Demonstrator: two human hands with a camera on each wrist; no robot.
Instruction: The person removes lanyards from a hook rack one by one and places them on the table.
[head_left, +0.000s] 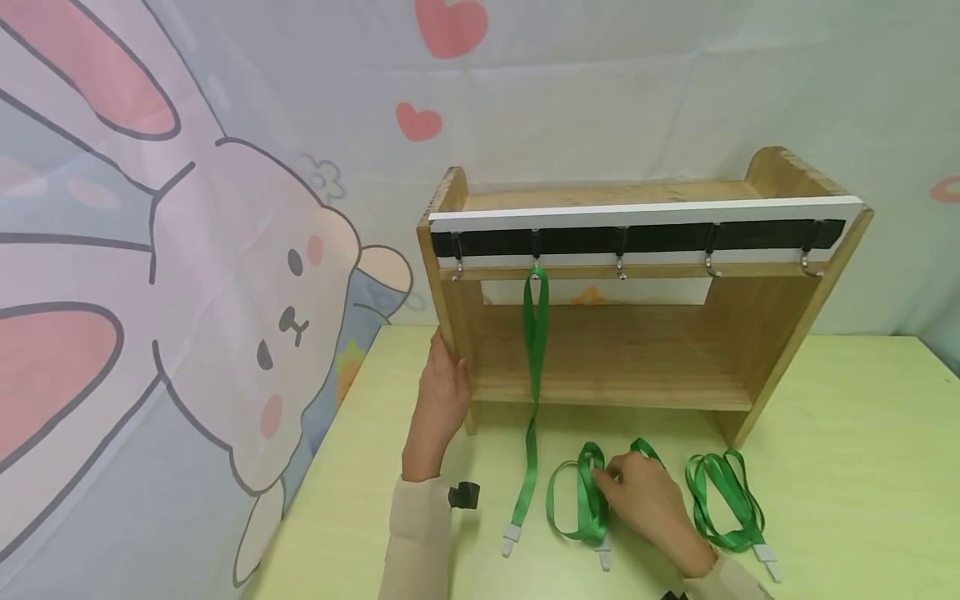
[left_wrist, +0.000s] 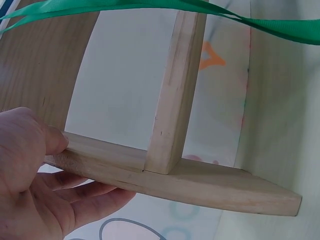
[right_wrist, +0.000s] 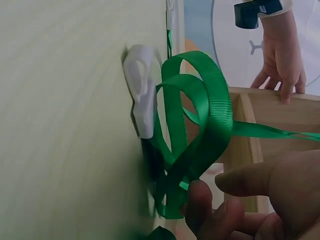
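Note:
A small wooden shelf [head_left: 611, 350] carries a row of metal hooks. My left hand [head_left: 444, 387] grips its left side panel [left_wrist: 220, 187], thumb on the inner side and fingers on the outer. One green lanyard [head_left: 534, 333] hangs from the second hook, its white clip low over the table. At a coiled green lanyard [head_left: 588, 500] on the table is my right hand [head_left: 645, 496]. In the right wrist view a fingertip touches the ribbon [right_wrist: 217, 110], while the thumb stands a little apart; no pinch shows. That coil's white clip [right_wrist: 142, 95] points away from the hand.
Another coiled green lanyard [head_left: 727, 504] lies to the right, and part of one more lanyard [head_left: 647, 451] shows behind my right hand. The hooks sit on a black strip [head_left: 663, 240] across a white board. A cartoon-printed cloth [head_left: 600, 100] hangs behind the light green table [head_left: 862, 467].

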